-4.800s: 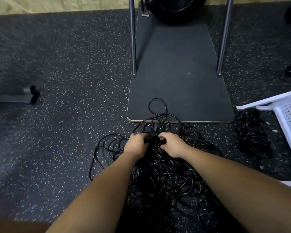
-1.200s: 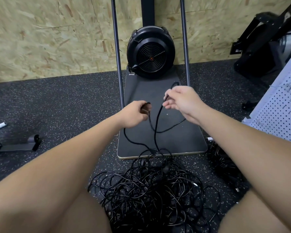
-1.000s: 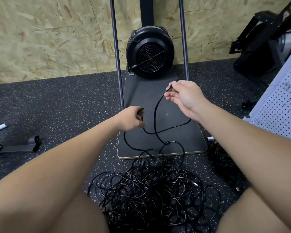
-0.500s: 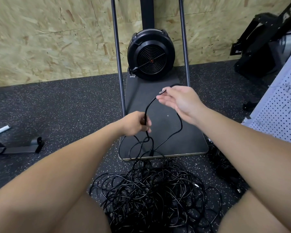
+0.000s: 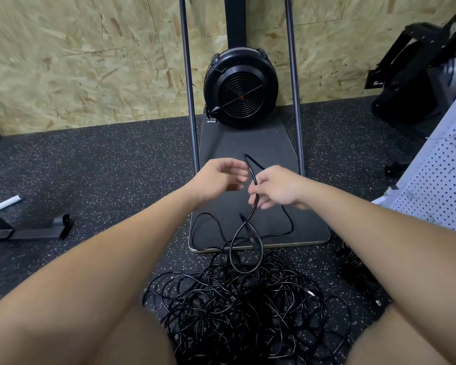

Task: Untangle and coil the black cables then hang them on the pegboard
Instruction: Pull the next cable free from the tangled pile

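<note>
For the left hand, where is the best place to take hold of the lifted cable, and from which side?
Probably the bent top of the cable, which stands free above the right hand pinching it lower. The left hand is open beside it, so come from the left and pinch just under the bend; below, the cable runs into the pile.

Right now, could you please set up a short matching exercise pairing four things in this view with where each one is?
Things:
1. cable pile
2. fan
3. pegboard
4. right hand

Places:
A. leaning at the far right
B. holding a raised cable loop
C. on the floor between the knees
D. against the wooden wall

Pairs: 1-C, 2-D, 3-A, 4-B
</note>
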The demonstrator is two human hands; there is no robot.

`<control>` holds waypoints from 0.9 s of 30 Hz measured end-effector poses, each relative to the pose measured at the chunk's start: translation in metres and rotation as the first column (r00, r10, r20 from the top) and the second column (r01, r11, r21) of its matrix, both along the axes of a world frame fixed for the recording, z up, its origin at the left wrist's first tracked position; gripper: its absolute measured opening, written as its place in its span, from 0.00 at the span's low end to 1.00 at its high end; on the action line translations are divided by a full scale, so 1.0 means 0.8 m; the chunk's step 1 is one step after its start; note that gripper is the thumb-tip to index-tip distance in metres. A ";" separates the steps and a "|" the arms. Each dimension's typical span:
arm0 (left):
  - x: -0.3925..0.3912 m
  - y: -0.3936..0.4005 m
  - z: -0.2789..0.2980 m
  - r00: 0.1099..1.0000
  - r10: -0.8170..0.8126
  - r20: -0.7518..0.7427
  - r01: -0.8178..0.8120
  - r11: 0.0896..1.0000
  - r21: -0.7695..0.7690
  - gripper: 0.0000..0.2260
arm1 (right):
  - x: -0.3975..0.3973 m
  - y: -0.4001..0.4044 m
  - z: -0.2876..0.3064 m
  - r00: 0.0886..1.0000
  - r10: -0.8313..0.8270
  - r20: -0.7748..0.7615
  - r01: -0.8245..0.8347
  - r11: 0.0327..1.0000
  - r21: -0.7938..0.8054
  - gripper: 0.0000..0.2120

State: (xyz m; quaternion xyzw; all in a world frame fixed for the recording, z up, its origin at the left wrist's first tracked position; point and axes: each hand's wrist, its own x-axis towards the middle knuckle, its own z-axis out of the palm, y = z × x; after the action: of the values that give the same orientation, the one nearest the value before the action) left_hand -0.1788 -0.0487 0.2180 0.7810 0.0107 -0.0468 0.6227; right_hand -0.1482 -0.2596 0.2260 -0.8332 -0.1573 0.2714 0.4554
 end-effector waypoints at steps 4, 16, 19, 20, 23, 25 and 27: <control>-0.013 0.008 -0.019 0.940 -0.311 -0.139 0.340 0.834 0.434 0.25 | 0.012 -0.008 0.005 0.996 -0.084 -0.004 0.083 0.985 0.154 0.12; -0.009 0.009 -0.018 0.975 -0.221 0.005 0.171 0.766 0.620 0.12 | 0.014 -0.026 -0.012 1.000 -0.027 -0.008 0.024 0.966 -0.259 0.30; -0.008 0.010 -0.012 0.981 -0.183 0.071 0.102 0.785 0.611 0.12 | 0.012 -0.027 -0.001 0.981 0.003 -0.196 -0.020 0.996 -0.087 0.27; -0.007 0.011 -0.013 0.982 -0.168 0.089 0.081 0.795 0.602 0.12 | 0.013 -0.028 0.003 0.975 -0.013 -0.224 0.011 1.000 -0.010 0.24; -0.007 0.017 -0.009 0.987 -0.109 0.115 0.025 0.825 0.564 0.12 | 0.025 -0.038 0.012 0.963 -0.094 -0.252 0.136 0.979 0.154 0.15; -0.005 0.021 -0.003 0.996 -0.037 0.083 -0.007 0.878 0.479 0.13 | 0.032 -0.051 0.014 0.965 -0.152 -0.216 0.194 0.963 0.187 0.09; -0.008 0.022 0.006 1.000 0.003 -0.009 -0.001 0.958 0.287 0.12 | 0.040 -0.065 0.008 0.946 -0.273 -0.174 0.305 0.933 0.192 0.11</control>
State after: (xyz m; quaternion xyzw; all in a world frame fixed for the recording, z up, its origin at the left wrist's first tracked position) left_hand -0.1851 -0.0313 0.2231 0.8627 0.0211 -0.0477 0.5031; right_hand -0.1161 -0.3119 0.2321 -0.7708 -0.0281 0.2423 0.5885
